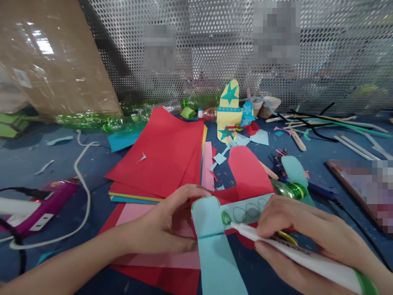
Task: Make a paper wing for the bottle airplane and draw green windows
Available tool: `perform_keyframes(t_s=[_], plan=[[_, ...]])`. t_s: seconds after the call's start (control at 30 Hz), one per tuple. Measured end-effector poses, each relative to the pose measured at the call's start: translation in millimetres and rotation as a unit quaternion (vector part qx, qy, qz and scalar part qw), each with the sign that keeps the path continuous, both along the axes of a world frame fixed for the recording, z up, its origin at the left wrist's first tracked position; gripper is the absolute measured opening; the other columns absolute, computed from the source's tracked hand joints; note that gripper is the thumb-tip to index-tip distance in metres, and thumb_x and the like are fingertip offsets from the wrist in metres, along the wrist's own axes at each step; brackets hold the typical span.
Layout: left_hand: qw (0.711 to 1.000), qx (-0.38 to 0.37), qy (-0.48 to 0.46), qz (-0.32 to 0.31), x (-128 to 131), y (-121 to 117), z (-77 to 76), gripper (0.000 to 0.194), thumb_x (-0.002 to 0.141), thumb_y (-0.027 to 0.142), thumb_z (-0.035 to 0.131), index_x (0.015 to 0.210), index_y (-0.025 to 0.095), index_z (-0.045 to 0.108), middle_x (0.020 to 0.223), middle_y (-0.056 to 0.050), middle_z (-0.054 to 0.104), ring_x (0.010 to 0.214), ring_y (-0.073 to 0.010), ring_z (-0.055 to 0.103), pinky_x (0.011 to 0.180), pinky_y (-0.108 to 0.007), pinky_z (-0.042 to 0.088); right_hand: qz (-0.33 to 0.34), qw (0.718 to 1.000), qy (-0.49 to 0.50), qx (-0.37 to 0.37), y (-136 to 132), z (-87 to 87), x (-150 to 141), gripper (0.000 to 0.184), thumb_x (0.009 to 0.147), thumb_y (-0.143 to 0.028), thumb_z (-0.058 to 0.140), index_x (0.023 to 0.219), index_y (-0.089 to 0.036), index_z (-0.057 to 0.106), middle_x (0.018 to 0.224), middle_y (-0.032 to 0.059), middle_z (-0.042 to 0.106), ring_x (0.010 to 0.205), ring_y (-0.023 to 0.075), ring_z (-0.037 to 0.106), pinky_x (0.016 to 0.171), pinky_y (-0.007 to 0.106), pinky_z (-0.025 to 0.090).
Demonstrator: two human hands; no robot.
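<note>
Right hand (294, 233) low at right, fingers closed round marker (294, 250), tip on blue strip (247, 209). Left hand (167, 225) reaches in flat, fingers curved open at strip's left end.

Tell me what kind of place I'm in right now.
Probably a craft table or workshop bench: there's a stack of paper, a marker in your right hand, and a star-covered paper cutout near the mesh panel.
</note>
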State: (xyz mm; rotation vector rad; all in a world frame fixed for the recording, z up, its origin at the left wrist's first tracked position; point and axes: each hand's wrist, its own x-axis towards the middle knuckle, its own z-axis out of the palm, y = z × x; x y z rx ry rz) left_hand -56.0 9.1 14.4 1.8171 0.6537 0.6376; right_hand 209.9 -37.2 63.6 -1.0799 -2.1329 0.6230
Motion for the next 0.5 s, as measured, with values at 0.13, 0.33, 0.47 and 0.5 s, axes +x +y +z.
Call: perform_keyframes(t_s=[0.13, 0.33, 0.47, 0.5], plan=[[1.000, 0.010, 0.010, 0.005, -0.2, -1.0, -0.3, 0.067, 0.075, 0.009, 0.078, 0.132, 0.029, 0.048, 0.124, -0.007, 0.059, 0.112, -0.0254, 0.063, 0.093, -0.035, 0.055, -0.006, 1.000, 0.009, 0.000, -2.1, -1.2, 0.6, 0.015, 0.083, -0.010, 0.060, 0.078, -0.025, 0.060, 0.073, -0.0016, 0.067, 0.062, 0.0125, 0.066, 0.059, 0.021, 0.055], [1.000, 0.011, -0.010, -0.008, 1.0, -0.4, -0.1, 0.071, 0.075, 0.007, 0.077, 0.133, 0.033, 0.047, 0.122, -0.005, 0.060, 0.109, -0.0232, 0.064, 0.092, -0.033, 0.055, 0.012, 1.000, -0.008, 0.002, -1.7, -0.8, 3.4, 0.015, 0.083, -0.009, 0.061, 0.080, -0.024, 0.060, 0.074, -0.0018, 0.068, 0.063, 0.0114, 0.066, 0.057, 0.019, 0.054], [1.000, 0.006, -0.008, -0.012, 0.7, -0.5, 0.3, 0.069, 0.076, 0.005, 0.075, 0.133, 0.032, 0.047, 0.122, -0.005, 0.059, 0.110, -0.0227, 0.063, 0.092, -0.033, 0.055, 0.008, 1.000, -0.007, 0.000, -0.3, -1.2, 3.4, 0.016, 0.082, -0.007, 0.061, 0.081, -0.023, 0.060, 0.074, -0.0019, 0.067, 0.063, 0.0110, 0.066, 0.057, 0.019, 0.054], [1.000, 0.003, -0.007, -0.012, 0.6, -0.5, 0.1, 0.070, 0.076, 0.005, 0.076, 0.133, 0.033, 0.047, 0.122, -0.005, 0.059, 0.109, -0.0225, 0.064, 0.091, -0.032, 0.055, 0.010, 1.000, -0.007, -0.002, -0.2, -1.5, 3.3, 0.016, 0.082, -0.008, 0.061, 0.080, -0.024, 0.060, 0.074, -0.0019, 0.067, 0.063, 0.0110, 0.066, 0.058, 0.019, 0.054]])
